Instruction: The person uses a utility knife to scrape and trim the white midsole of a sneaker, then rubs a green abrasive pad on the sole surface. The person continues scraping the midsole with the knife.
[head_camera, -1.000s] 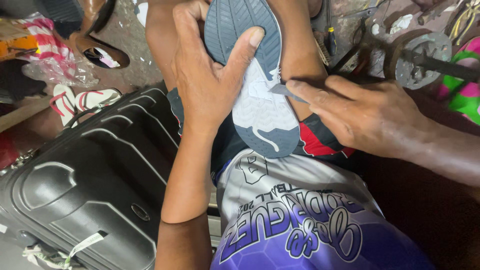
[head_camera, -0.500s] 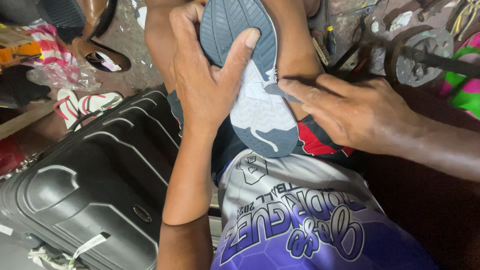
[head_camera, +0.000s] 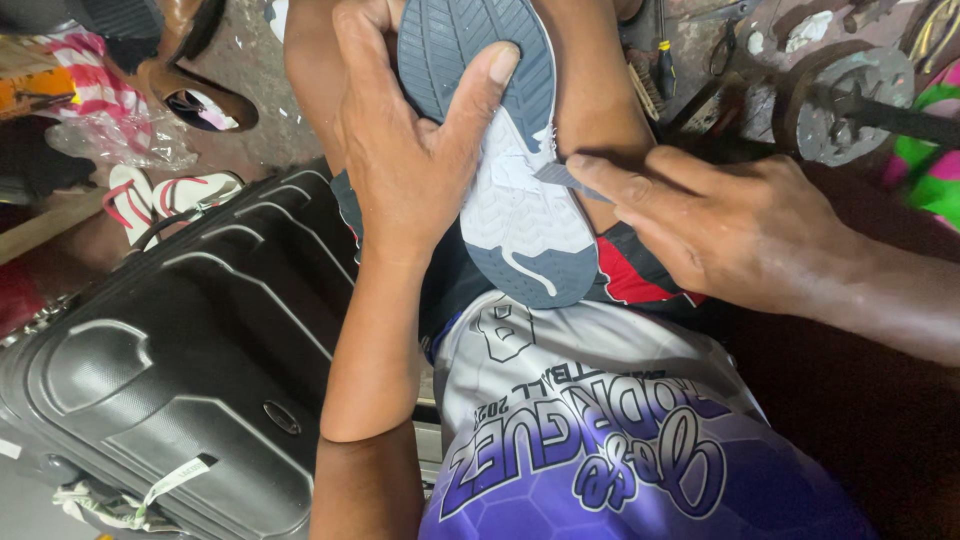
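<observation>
Left hand (head_camera: 405, 160) grips the upturned shoe (head_camera: 505, 150); at 3 o'clock, right hand (head_camera: 730, 230) pinches a blade (head_camera: 562, 177) against its sole

Blue-and-white shoe sole (head_camera: 510, 150) faces up (heel nearest), thin blade (head_camera: 562, 177) touching it.

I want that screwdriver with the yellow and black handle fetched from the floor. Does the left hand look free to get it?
Probably not: the left hand is clamped on the shoe sole, holding it against the knee, and the screwdriver lies beyond the leg, nearer the right hand.
</observation>
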